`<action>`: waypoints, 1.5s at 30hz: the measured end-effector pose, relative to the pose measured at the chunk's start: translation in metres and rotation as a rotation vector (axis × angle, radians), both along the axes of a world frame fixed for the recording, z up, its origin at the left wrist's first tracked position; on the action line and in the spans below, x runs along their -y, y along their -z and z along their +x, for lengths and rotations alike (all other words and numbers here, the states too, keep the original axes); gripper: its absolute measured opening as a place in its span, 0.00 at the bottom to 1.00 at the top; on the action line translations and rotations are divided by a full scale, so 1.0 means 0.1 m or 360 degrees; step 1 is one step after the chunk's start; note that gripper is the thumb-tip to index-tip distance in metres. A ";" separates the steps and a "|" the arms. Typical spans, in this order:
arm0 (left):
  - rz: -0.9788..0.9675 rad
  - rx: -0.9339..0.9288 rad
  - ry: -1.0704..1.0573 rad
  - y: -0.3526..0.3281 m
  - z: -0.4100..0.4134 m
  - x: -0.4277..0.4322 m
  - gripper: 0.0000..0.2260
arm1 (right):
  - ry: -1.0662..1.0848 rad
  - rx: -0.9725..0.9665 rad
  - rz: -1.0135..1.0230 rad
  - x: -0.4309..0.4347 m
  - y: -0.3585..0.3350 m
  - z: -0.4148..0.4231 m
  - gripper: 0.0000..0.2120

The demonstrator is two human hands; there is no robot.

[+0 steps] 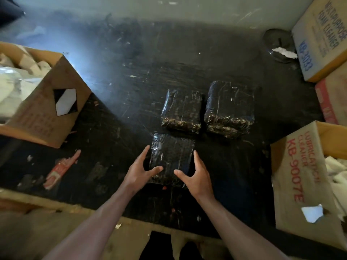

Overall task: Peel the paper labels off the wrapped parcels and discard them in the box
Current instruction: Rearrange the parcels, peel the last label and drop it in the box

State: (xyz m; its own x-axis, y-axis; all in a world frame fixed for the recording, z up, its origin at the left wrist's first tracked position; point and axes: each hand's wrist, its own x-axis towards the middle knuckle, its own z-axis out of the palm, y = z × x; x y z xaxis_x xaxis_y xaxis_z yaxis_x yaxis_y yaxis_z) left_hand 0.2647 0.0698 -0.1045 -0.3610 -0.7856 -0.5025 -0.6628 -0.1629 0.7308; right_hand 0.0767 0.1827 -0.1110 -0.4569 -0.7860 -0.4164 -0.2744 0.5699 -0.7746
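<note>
Three dark parcels wrapped in clear film lie on a black, scuffed table (116, 128). Two sit side by side further away: the middle parcel (181, 109) and the right parcel (230, 107). The near parcel (171, 156) lies just in front of them. My left hand (139, 172) is at its left edge and my right hand (196, 174) at its right edge, both with fingers spread, thumbs over the near end, holding nothing. I see no paper label on any parcel's top face.
An open cardboard box (47, 113) with crumpled paper stands at the left. Another open box (300, 175) with white scraps stands at the right, with stacked cartons (319, 44) behind it. A tape roll (279, 45) lies at the back right. A red wrapper (60, 169) lies near the left.
</note>
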 end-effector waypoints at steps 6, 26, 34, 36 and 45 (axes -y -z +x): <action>0.0022 -0.0094 0.0058 0.08 0.02 0.12 0.46 | 0.0090 0.0003 -0.0010 0.02 0.04 0.04 0.52; -0.0315 -0.0356 0.0115 -0.54 -0.88 1.57 0.46 | 0.0386 -0.0444 -0.0321 1.39 -0.76 -0.53 0.45; -0.0173 -0.0396 0.0070 -0.31 -1.38 1.93 0.41 | 0.0203 -0.0567 -0.0092 1.82 -0.72 -0.83 0.41; -0.0208 -0.0400 0.0044 -0.28 -1.41 1.91 0.39 | 0.0195 -0.0583 -0.0095 1.82 -0.68 -0.85 0.41; -0.0298 -0.0405 0.0064 -0.34 -1.33 1.81 0.35 | 0.0246 -0.0618 -0.0119 1.71 -0.67 -0.82 0.41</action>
